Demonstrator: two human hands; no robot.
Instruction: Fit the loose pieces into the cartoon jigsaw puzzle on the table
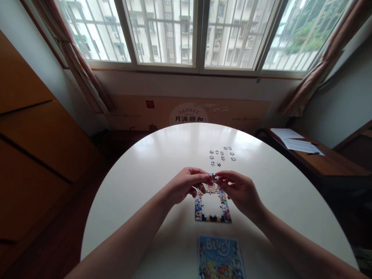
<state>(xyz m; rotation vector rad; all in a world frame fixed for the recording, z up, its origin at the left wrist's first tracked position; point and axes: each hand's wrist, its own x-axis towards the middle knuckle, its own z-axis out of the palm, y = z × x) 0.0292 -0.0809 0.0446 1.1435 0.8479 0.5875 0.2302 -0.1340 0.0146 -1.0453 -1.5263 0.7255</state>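
Inspecting the hands first, we find the left hand (186, 184) and right hand (240, 190) meeting fingertip to fingertip, both pinching one small piece (213, 177). The piece is held in the air just above the far edge of the puzzle (198, 207), between the two thumbs and forefingers. The other fingers are curled under.

The puzzle lies flat on the table (162, 155), directly below the hands. Its border is assembled and its centre is open, with the white tabletop showing through. The knuckles hide part of its far edge. Beyond the hands, a group of loose pieces (222, 155) lies spread out, well apart from the puzzle. Nearer to us, just short of the puzzle, sits a blue box (220, 257).

We read "BLUEY" in large letters on the box; the smaller print beneath is too fine to read. A brown panel (247, 112) leans against the wall under the window (162, 35), marked "ZANKEE" above four Chinese characters, 月满颐和.

The table is round, white and glossy, reflecting daylight. The window is barred and shows apartment blocks and trees. Curtains (84, 81) hang drawn back at both sides. To the right stands a wooden desk (334, 162) with papers (299, 144) on it. To the left stands a wooden cabinet (35, 147).
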